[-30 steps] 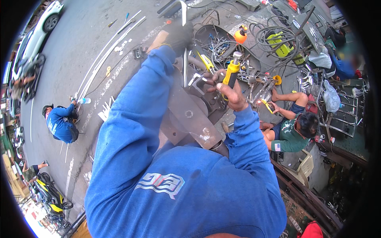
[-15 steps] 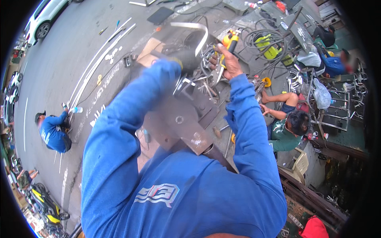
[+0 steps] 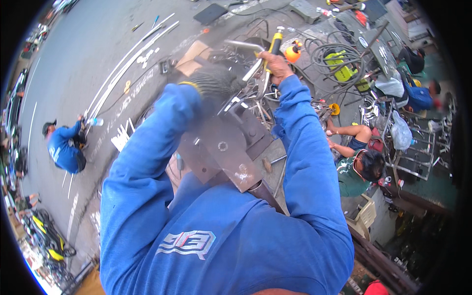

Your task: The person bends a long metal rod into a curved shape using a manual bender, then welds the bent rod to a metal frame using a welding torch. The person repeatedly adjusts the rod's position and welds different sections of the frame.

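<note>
The right hand (image 3: 279, 68) has its bare fingers closed around one yellow-and-black handled tool (image 3: 276, 43); the metal end points up, perhaps so that it is free of the fist. One bent metal tube (image 3: 246, 45) is beside this fist, and I cannot tell if the fingers pinch it also. The left hand (image 3: 214, 83) wears one dark knitted glove (image 3: 219, 76) (probably against heat or sharp edges) and is near the lower end of the tube; blur hides whether its fingers are spread or pressed together.

Nearest to the body, one brown steel plate (image 3: 226, 160) lies above one thick pipe (image 3: 265, 192), which seems to raise it to a convenient height. Farther, there is one orange spray bottle (image 3: 293, 51) and one green machine (image 3: 341, 69) with a cable coil (image 3: 319, 58) around it, looped maybe to save space. Two co-workers are low down: one person in dark green (image 3: 350, 179) at the right, one person in blue (image 3: 66, 150) at the left, near at least two long pale strips (image 3: 117, 76), which lie flat on the road, I suppose, because of their length.
</note>
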Tool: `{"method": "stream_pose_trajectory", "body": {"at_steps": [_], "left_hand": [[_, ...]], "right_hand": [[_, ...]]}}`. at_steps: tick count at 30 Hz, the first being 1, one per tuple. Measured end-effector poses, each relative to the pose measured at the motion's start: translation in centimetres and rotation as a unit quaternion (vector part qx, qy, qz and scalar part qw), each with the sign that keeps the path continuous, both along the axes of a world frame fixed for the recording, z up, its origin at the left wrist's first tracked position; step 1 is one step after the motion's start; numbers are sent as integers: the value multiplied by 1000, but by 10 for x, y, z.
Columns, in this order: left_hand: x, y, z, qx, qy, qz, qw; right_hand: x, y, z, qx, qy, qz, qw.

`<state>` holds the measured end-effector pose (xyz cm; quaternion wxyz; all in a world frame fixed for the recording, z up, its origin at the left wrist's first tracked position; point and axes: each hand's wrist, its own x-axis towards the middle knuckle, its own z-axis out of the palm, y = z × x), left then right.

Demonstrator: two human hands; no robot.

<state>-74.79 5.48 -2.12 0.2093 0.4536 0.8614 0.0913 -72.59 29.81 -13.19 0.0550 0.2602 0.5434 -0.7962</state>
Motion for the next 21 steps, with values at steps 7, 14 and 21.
{"method": "stream_pose_trajectory", "body": {"at_steps": [7, 14, 21], "left_hand": [[67, -147, 56, -13, -106, 218, 970], [132, -174, -25, 128, -264, 254, 922], [161, -189, -43, 163, -183, 232, 941]], "right_hand": [[28, -16, 16, -19, -21, 140, 990], [37, -37, 29, 31, -10, 258, 966], [54, -52, 32, 135, 32, 282, 949]]}}
